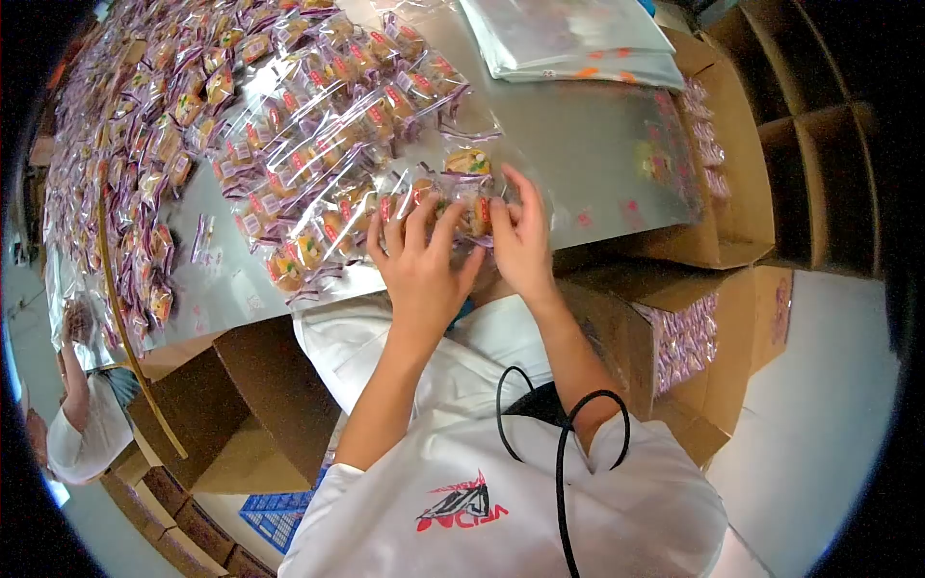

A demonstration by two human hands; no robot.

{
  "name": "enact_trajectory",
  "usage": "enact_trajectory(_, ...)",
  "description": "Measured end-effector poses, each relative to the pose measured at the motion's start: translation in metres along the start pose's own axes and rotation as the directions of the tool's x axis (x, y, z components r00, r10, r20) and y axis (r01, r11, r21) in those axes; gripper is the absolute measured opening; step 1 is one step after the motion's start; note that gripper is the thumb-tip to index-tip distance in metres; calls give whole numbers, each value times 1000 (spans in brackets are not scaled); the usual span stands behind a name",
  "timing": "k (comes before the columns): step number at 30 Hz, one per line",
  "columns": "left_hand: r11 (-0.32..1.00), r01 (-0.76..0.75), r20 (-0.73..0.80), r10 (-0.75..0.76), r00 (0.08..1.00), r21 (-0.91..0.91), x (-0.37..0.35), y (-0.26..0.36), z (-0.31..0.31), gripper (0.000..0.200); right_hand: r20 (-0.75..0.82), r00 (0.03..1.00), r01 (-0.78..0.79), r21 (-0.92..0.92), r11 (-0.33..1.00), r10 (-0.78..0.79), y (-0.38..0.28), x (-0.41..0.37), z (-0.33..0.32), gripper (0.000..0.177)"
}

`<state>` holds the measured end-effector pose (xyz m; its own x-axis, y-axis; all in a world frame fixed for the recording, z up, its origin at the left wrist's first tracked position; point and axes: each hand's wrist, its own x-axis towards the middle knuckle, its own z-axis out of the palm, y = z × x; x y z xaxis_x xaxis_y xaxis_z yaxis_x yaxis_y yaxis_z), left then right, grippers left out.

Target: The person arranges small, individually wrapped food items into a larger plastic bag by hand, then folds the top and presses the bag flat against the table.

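Note:
Small snack packets (337,144), wrapped in clear and purple film, lie in rows under clear plastic on the metal table in front of me. My left hand (419,265) has its fingers spread and resting on the nearest row. At the right end of that row is my right hand (523,236), index finger stretched out and thumb touching an end packet (479,214). Just beyond the fingertips sits another packet (466,162) with a yellowish filling. The undersides of both hands are hidden.
A big heap of packets (125,154) covers the table's left side, with a thin yellowish strip (116,299) along it. Flat clear bags (573,43) are stacked at the back right. Open cartons (713,356) holding packets stand right. At far left is another person's sleeve (92,433).

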<state>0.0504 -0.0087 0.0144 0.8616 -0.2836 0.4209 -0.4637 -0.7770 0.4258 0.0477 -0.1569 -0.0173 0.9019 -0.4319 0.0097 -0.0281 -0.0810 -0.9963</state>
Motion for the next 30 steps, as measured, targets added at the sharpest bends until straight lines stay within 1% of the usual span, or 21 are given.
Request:
enact_trajectory(3, 1000, -2, -35, 1, 999, -28, -2, -4, 2, 64, 39, 995, 99, -208, 973, -93, 4, 22, 0, 39)
enact_trajectory(5, 999, -9, -47, 8, 999, -37, -6, -7, 3, 63, 37, 999, -16, -272, 962, 27, -22, 29, 3, 42)
enact_trajectory(8, 998, -45, -82, 42, 996, -38, -10, -13, 5, 63, 57, 992, 129, -511, 850, -116, -9, 40, 3, 48)
enact_trajectory(11, 999, -43, -85, 40, 996, -30, -12, -17, 7, 64, 37, 999, 17, -372, 928, -3, -11, 36, 5, 46)
enact_trajectory(14, 996, 26, -67, -32, 997, -89, -16, -17, 8, 63, 58, 998, 29, -248, 968, -15, -30, 21, -7, 41)
enact_trajectory(17, 997, -45, -145, 36, 989, -63, -14, -17, 10, 64, 117, 989, 112, -177, 978, -92, -22, 11, -24, 36)
enact_trajectory(18, 997, -42, -151, 33, 988, -60, -14, -17, 10, 64, 125, 986, 133, -188, 973, -110, -22, 10, -27, 36)
enact_trajectory(21, 998, -29, -171, 19, 985, -56, -15, -15, 13, 61, 157, 947, 318, -316, 894, -281, -32, 4, -37, 33)
enact_trajectory(23, 998, -9, -194, -3, 981, -62, -18, -15, 19, 55, 146, 939, 343, -338, 876, -312, -30, 3, -37, 33)
enact_trajectory(24, 998, -23, -189, 13, 982, -51, -17, -14, 17, 51, 139, 935, 356, -348, 867, -327, -28, 3, -36, 33)
enact_trajectory(27, 998, -49, -188, 43, 981, -27, -12, -13, 11, 40, 55, 946, 313, -415, 854, -320, -21, 4, -31, 36)
enact_trajectory(30, 999, -37, -202, 30, 979, -29, -13, -14, 13, 35, 117, 875, 471, -430, 770, -470, -29, 2, -40, 33)
